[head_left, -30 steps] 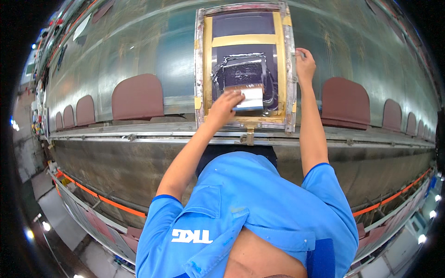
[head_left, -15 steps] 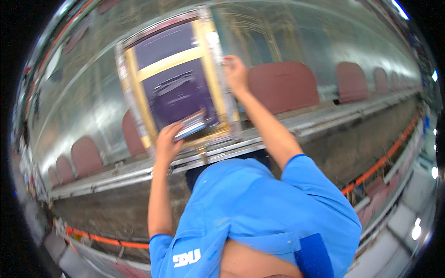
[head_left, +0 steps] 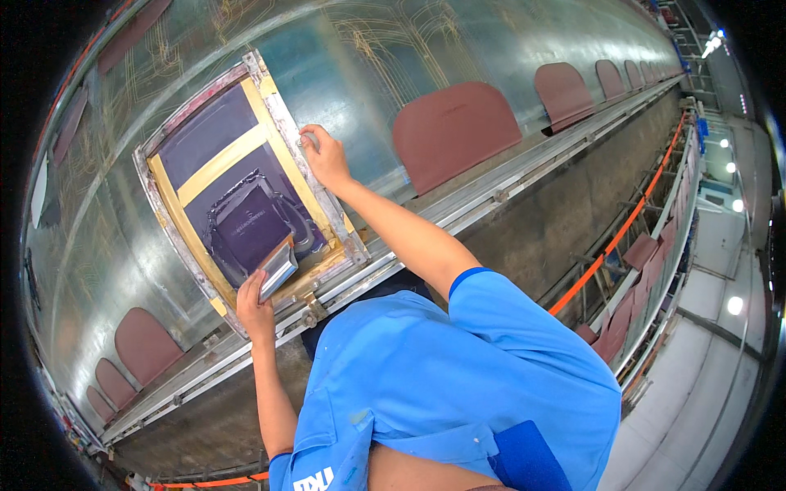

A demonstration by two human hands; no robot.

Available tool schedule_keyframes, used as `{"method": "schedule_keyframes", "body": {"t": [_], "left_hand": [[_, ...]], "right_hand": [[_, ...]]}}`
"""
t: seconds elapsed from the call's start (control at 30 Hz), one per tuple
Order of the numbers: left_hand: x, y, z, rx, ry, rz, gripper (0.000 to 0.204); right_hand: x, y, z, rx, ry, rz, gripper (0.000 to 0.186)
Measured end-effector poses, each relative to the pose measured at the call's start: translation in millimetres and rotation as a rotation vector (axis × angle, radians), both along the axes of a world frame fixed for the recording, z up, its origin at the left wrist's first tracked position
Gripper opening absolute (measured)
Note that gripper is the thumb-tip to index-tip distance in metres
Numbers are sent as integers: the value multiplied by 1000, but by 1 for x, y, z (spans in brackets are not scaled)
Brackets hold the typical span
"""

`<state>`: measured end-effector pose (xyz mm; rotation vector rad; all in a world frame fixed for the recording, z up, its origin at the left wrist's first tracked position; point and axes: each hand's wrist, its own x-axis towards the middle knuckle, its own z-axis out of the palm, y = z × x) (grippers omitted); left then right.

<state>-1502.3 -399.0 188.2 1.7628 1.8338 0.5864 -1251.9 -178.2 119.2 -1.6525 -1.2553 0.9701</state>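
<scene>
My left hand point(head_left: 255, 309) has fingers closed on the left end of the squeegee point(head_left: 280, 272), which is left of centre in view, at the lower end of the screen point(head_left: 205, 135). My right hand point(head_left: 327, 158), higher and nearer centre, is almost pinched at the screen's right side; can't tell if it grips. Screen lies on the desk point(head_left: 360, 98), lower end by the clamp point(head_left: 313, 307). Wet ink point(head_left: 306, 235) rings a smoother dark patch below 1 cross band of tape point(head_left: 223, 166).

My take on a clean stroke: square the blade to the screen, not to the view. It's held at 1 end only, so the right end could ride light and leave an uneven film; bear down on both ends. Hold 1 angle, 1 pressure, full length. Right hand should steady the side, not lift it. Gather the ink beads at the edges so they don't creep under the tape.
</scene>
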Motion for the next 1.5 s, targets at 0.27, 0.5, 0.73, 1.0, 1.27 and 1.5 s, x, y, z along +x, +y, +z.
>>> {"method": "schedule_keyframes", "body": {"t": [0.27,0.5,0.73,1.0,1.27,1.5], "left_hand": [[-34,69,-17,76,-153,-28,33],[-95,210,-24,-332,-9,-149,38],[-74,213,-26,-383,-44,-202,38],[-78,200,-27,-202,6,-228,39],[-58,155,-37,-88,93,-205,28],[-52,120,-20,-223,6,-243,30]], "right_hand": [[24,23,8,-19,-657,359,34],[-95,60,96,160,-738,1054,48],[-95,24,27,127,-644,917,30],[-93,11,31,201,-569,856,28],[-83,-28,27,223,-558,830,30],[-53,-82,40,67,-122,743,45]]}}
